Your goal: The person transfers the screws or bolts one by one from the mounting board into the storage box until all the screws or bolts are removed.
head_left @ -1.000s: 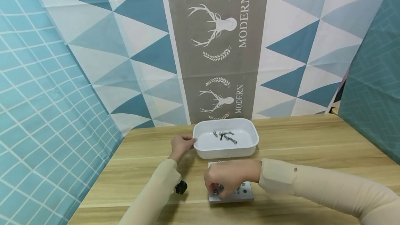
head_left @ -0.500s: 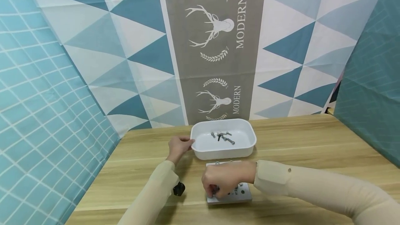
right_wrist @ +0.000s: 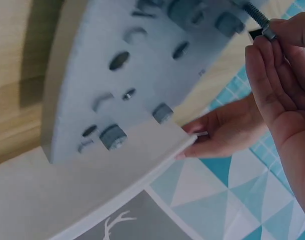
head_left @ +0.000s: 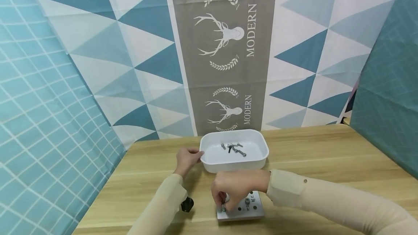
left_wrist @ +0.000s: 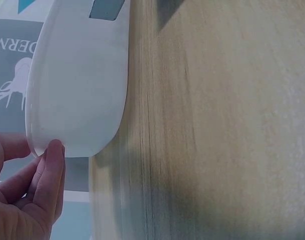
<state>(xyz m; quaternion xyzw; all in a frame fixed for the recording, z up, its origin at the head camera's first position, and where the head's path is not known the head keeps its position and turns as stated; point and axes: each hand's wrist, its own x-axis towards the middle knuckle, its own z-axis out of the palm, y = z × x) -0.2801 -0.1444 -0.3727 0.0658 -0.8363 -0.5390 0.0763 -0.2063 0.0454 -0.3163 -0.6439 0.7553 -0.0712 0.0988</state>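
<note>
My left hand (head_left: 187,160) pinches the left end of a white plastic box (head_left: 235,168); in the left wrist view the thumb and fingertips meet at its rim. Several bolts (head_left: 241,153) lie inside the box. Above the left front part of a silver metal plate (head_left: 240,216), my right hand (head_left: 232,188) holds a bolt (right_wrist: 256,15) between thumb and fingers, its threaded shank pointing at the plate. Bolt heads (right_wrist: 113,136) stand in some of the plate's holes, while other holes (right_wrist: 119,61) are bare. My right hand hides the plate's far part in the head view.
The wooden table (head_left: 310,151) extends to both sides. A patterned cloth (head_left: 225,64) hangs behind the box, with a blue checked cloth (head_left: 49,119) at left and a green one (head_left: 382,100) at right. A black object (head_left: 187,204) sits at my left wrist.
The head view has tilted slightly upward. My right hand has lifted a little relative to the plate, uncovering a bolt head and hiding the far edge. My left hand stays on the box.
</note>
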